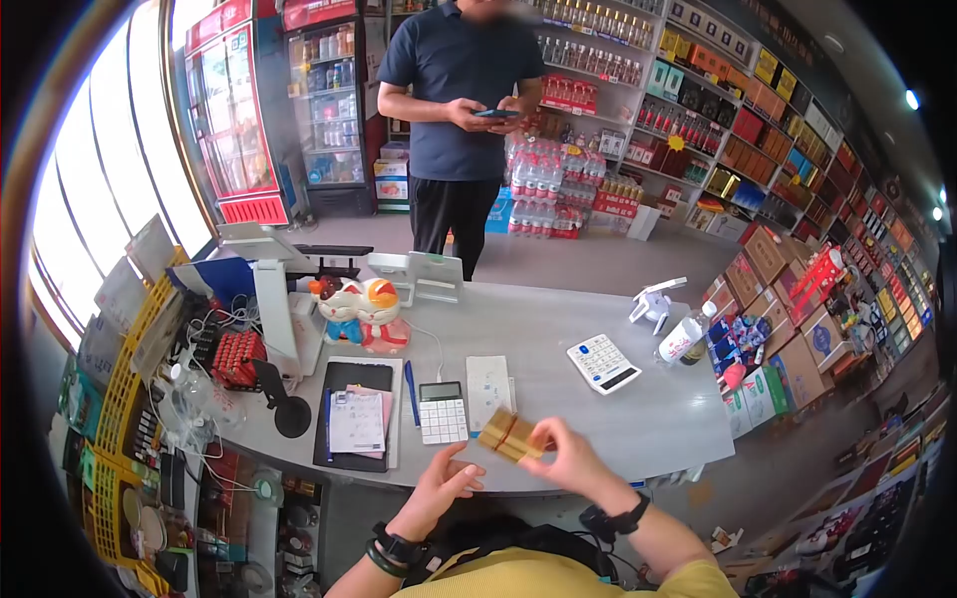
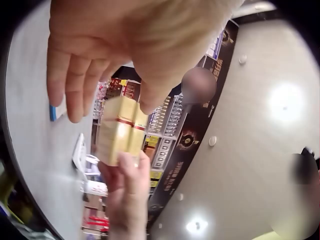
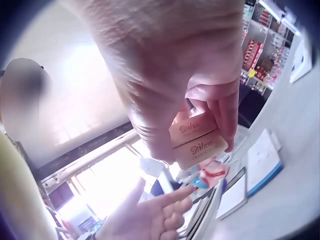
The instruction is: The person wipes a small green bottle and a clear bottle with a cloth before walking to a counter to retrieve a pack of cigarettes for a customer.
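Over the front of the counter, my right hand (image 1: 576, 463) pinches two gold cigarette packs (image 1: 510, 436) between thumb and fingers. The packs (image 3: 200, 150) lie flat against each other, lettered ends showing in the right wrist view. A red band crosses each pack (image 2: 122, 130) in the left wrist view. My left hand (image 1: 436, 490) is apart from them, to the left, fingers loosely extended and holding nothing. Just beyond it lies a white calculator (image 1: 443, 421), with a white pad (image 1: 488, 391) to its right.
A black folder with papers (image 1: 357, 424) and cat figurines (image 1: 364, 314) occupy the counter's left half. A second calculator (image 1: 603, 363) and a bottle (image 1: 686, 339) are on the right. Across the counter (image 1: 538, 319), a person (image 1: 461, 100) stands holding a phone (image 1: 495, 114).
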Demonstrator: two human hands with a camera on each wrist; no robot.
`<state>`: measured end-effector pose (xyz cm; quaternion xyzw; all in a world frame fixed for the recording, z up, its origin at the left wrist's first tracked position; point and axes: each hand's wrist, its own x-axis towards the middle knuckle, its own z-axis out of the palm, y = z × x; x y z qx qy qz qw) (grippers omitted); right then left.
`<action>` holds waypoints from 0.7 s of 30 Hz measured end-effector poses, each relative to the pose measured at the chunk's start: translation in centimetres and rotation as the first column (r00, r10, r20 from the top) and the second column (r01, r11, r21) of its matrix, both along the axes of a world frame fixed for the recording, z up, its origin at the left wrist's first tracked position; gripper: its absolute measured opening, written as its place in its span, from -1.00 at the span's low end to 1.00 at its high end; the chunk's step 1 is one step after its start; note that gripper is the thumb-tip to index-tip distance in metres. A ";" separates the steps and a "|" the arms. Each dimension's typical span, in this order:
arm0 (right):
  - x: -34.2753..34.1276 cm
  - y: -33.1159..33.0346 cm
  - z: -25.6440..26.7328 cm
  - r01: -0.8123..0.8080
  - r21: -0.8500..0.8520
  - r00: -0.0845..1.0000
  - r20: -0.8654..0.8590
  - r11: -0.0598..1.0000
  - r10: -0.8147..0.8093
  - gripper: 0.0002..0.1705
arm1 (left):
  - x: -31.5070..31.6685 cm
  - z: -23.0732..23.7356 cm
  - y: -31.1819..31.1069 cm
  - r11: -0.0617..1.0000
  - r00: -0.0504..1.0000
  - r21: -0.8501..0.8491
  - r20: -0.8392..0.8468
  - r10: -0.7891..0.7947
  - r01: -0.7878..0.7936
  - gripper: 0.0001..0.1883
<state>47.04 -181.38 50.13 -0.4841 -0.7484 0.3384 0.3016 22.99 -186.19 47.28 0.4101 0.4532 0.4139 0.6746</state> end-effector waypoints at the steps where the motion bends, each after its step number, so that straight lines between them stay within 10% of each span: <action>1: 1.6 1.6 -0.7 0.053 -0.017 0.998 -0.027 0.998 -0.053 -0.50 | 0.5 -1.0 0.6 1.000 1.000 -0.007 -0.008 0.005 -0.005 -0.51; 5: 5.3 10.1 -2.3 0.158 0.041 0.977 -0.151 0.987 -0.150 -0.48 | 1.1 -6.9 2.5 0.976 0.970 -0.005 -0.111 0.216 -0.218 -0.77; 11: 2.7 24.0 -6.3 0.255 0.087 0.966 -0.059 0.963 -0.251 -0.41 | 3.7 -8.8 2.4 0.919 0.866 0.073 -0.313 0.390 -0.387 -0.62; 21: -0.9 30.9 -11.9 0.360 0.377 0.897 0.112 0.853 -0.428 -0.61 | 3.2 -12.7 2.5 0.905 0.826 0.066 -0.386 0.411 -0.420 -0.66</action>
